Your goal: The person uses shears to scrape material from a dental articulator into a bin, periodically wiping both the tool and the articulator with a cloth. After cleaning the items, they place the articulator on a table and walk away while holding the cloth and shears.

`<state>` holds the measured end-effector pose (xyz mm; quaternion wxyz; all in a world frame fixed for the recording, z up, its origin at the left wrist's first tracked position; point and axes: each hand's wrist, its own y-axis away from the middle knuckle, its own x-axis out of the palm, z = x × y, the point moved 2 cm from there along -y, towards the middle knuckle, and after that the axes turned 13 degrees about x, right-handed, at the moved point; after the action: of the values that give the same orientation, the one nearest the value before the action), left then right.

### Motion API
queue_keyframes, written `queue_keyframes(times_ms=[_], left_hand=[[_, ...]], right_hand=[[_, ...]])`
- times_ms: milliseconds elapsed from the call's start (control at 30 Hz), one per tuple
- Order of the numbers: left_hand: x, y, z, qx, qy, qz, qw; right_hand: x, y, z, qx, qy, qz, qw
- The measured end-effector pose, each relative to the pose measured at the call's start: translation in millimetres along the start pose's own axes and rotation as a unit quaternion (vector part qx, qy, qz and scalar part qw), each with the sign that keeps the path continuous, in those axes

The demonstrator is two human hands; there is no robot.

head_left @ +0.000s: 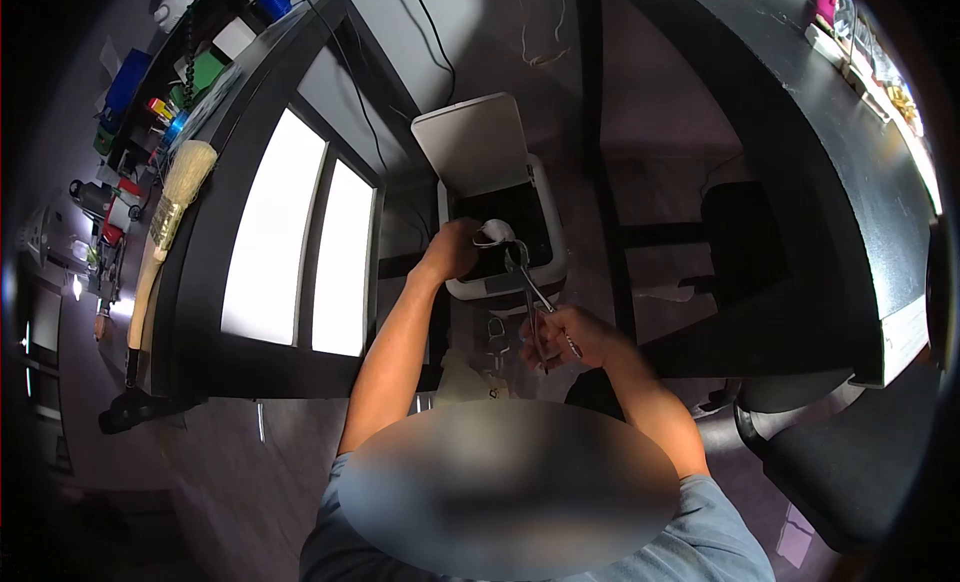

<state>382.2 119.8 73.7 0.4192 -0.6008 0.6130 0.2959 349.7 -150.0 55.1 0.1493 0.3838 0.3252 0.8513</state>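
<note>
Over the open trash bin [552,202], my left hand [455,250] is closed at the edge of a white crumpled wad [494,232], possibly tissue. My right hand [568,338] is wrapped round several metal utensils. One looks like a spoon [516,255], its head touching or very close to the wad. The other utensils' shapes are partly hidden by my fingers. A pale lid [468,140] stands raised at the back of the bin. Inside, the bin looks black, and its contents are too dark to make out.
A black desk frame with bright white panels [270,242] stands on the left, with a large brush [175,207] on its top. To the right is a black table [850,132] with a dark chair [860,462] near it. Cables [435,37] hang behind the bin.
</note>
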Motion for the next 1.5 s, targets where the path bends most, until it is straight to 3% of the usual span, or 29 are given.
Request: queue_keyframes(times_ms=[300,500,800,900,1100,1500], left_hand=[[-4,0,-3,0.024,-0.059,0.079,0.995],[2,1,-2,0.073,-0.081,0.057,0.992],[4,4,-1,0.082,-0.07,0.019,0.994],[5,7,-1,0.043,-0.048,0.013,0.998],[8,9,4,0.066,-0.045,0.003,0.997],[12,3,18,-0.002,-0.097,0.081,0.992]], right_hand=[[1,1,15,0.046,0.005,0.016,0.999],[2,-8,14,0.043,-0.028,0.016,0.999],[2,-38,2,0.049,-0.227,0.206,0.951],[0,-52,0,0.028,-0.237,0.265,0.934],[7,-63,-2,0.026,-0.292,0.261,0.92],[12,-68,-3,0.026,-0.334,0.264,0.904]])
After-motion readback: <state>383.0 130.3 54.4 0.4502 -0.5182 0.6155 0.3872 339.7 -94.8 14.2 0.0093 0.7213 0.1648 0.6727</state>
